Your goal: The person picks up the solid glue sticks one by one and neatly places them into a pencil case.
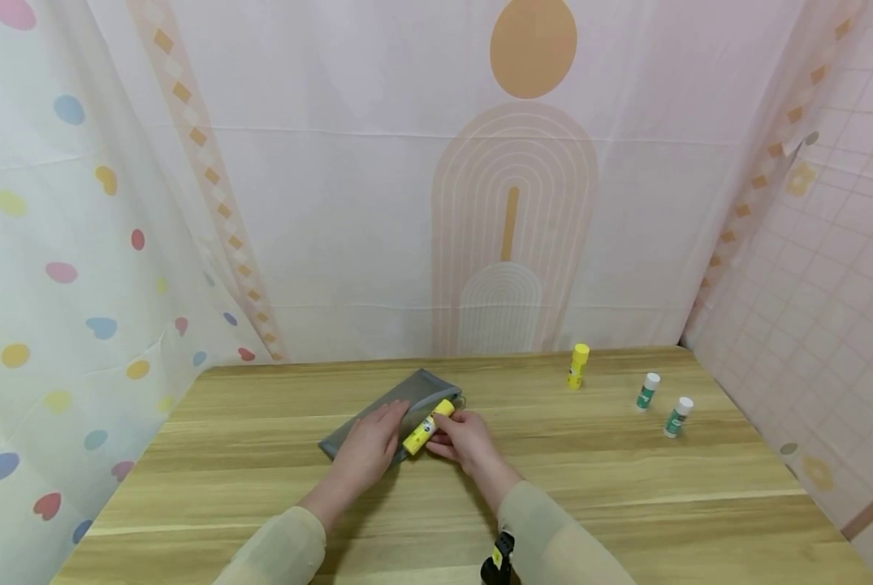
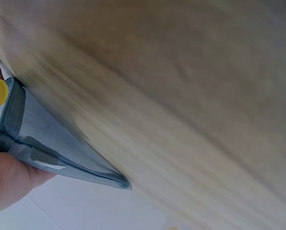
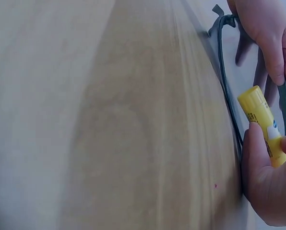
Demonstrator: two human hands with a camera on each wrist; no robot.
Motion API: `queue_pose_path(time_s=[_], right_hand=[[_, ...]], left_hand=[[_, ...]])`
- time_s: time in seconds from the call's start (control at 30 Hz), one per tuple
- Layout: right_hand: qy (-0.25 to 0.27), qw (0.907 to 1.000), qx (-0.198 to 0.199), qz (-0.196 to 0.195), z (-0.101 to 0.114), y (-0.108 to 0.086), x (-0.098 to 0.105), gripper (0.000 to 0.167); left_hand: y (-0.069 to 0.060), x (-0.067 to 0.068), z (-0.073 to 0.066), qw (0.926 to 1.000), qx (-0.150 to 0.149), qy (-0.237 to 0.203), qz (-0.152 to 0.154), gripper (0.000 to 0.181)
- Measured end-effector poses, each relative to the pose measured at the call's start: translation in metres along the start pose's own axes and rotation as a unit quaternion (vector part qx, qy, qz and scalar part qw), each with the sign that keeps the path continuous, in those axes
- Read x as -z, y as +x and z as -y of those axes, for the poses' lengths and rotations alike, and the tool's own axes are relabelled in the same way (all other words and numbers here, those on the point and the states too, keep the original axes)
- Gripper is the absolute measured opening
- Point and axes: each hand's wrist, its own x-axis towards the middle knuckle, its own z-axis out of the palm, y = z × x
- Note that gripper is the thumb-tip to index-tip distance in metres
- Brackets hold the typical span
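Sleeves (image 1: 283,548) in pale beige reach in at the bottom edge, a small black device (image 1: 498,561) beside the right one. The right hand (image 1: 473,443) pinches a bright yellow glue stick (image 1: 427,428) between thumb and fingers, tilted, at the mouth of a flat grey mesh pouch (image 1: 405,392) with darker trim. The left hand (image 1: 370,439) grips the pouch's edge, covering part of it, while the right fingers hide some of the stick's printed label. Farther off to the right on the wood-grain table (image 1: 589,463) stand two white-capped green glue sticks (image 1: 678,418), then another yellow one (image 1: 578,367). Behind hangs a pale curtain (image 1: 348,219) with a peach arch. The right wrist view shows the pouch's mouth gaping around the stick's near side; the left wrist view shows the stick's round end and the pouch's seam, details unclear from above.
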Motion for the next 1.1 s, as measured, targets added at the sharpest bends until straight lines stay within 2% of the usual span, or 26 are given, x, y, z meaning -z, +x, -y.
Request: queue_pose_path(time_s=[0.4, 0.67, 0.83, 1.1], right_hand=[[0.014, 0.9996, -0.02, -0.017, 0.004, 0.007, -0.005, 0.027], [-0.012, 0.9991, -0.022, -0.035, 0.005, 0.009, -0.009, 0.03], [-0.032, 0.9983, -0.017, -0.046, 0.005, 0.011, -0.011, 0.025], [-0.043, 0.9974, -0.004, -0.058, 0.003, 0.015, -0.015, 0.02]], left_hand=[[0.001, -0.001, 0.001, 1.0, 0.004, -0.009, 0.0, 0.039], [0.001, 0.0, 0.0, 1.0, 0.001, -0.008, -0.004, 0.038], [0.001, 0.0, 0.0, 0.9999, 0.009, -0.011, 0.001, 0.039], [0.001, -0.001, 0.0, 0.9999, 0.004, -0.011, -0.007, 0.038]])
